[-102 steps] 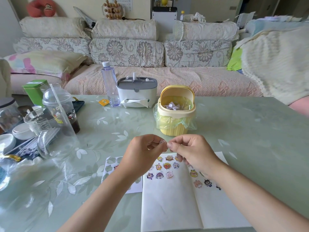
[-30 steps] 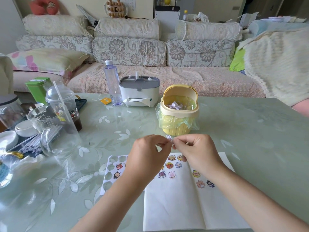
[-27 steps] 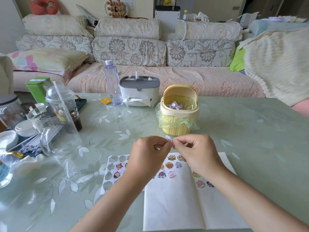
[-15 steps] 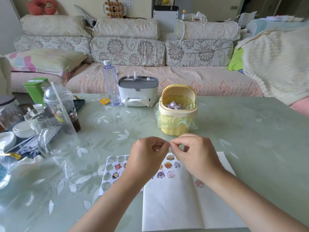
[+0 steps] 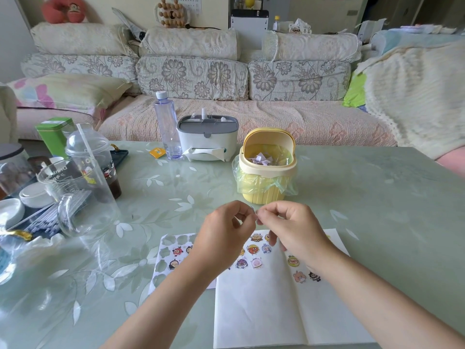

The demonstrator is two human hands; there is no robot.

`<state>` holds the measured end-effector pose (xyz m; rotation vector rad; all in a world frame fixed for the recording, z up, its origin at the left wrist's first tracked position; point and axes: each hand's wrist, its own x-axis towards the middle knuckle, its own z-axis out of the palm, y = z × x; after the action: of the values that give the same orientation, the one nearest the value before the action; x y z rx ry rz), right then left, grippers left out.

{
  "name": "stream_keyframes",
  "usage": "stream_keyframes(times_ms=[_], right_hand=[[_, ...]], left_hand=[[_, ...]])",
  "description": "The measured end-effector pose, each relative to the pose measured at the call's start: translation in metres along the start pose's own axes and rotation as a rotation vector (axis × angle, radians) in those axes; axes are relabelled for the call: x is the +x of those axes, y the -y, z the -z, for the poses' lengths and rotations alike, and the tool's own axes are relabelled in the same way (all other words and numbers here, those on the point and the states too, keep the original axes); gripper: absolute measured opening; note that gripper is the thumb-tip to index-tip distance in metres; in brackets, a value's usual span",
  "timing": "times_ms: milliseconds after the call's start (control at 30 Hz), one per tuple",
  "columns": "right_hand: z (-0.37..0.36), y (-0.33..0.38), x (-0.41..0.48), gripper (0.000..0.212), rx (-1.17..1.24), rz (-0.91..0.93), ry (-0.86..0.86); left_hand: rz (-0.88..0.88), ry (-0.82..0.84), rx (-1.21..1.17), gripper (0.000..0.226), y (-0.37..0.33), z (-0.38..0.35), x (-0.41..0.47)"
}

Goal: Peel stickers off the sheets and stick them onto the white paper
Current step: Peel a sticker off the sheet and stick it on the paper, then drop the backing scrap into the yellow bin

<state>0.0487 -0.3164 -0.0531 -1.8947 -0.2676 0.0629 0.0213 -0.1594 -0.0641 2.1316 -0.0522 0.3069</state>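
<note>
Almost no shift since before: left hand (image 5: 224,238) and right hand (image 5: 292,230) in joint pinch on tiny sticker (image 5: 254,214) over white paper (image 5: 264,311).

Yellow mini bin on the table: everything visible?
The yellow mini bin looks plastic: ribbed body, cream rim, lid flipped up at the back. A translucent green liner bag drapes over its sides; white paper scraps lie inside. It stands upright on the table, beyond the left hand and right hand, touching neither.

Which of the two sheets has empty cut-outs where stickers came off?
The sticker sheet on the left, with flower-shaped holes along its top edge; the creased white paper has none.
</note>
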Motion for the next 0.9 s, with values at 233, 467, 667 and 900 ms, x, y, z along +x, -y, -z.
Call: stream_keyframes(times_ms=[233, 467, 667, 900], right_hand=[[0.0, -0.004, 0.004, 0.01, 0.064, -0.003, -0.026], [0.0, -0.003, 0.006, 0.01, -0.009, 0.062, -0.116], [-0.003, -0.004, 0.01, 0.012, -0.035, 0.046, -0.102], [0.003, -0.006, 0.03, 0.014, -0.171, 0.104, -0.218]], left_hand=[[0.017, 0.081, -0.133, 0.014, 0.002, 0.004, 0.005], [0.108, 0.122, -0.267, 0.014, 0.004, 0.004, 0.013], [0.067, 0.087, -0.135, 0.015, 0.005, 0.004, 0.023], [0.02, -0.035, 0.0, 0.016, 0.019, 0.012, 0.036]])
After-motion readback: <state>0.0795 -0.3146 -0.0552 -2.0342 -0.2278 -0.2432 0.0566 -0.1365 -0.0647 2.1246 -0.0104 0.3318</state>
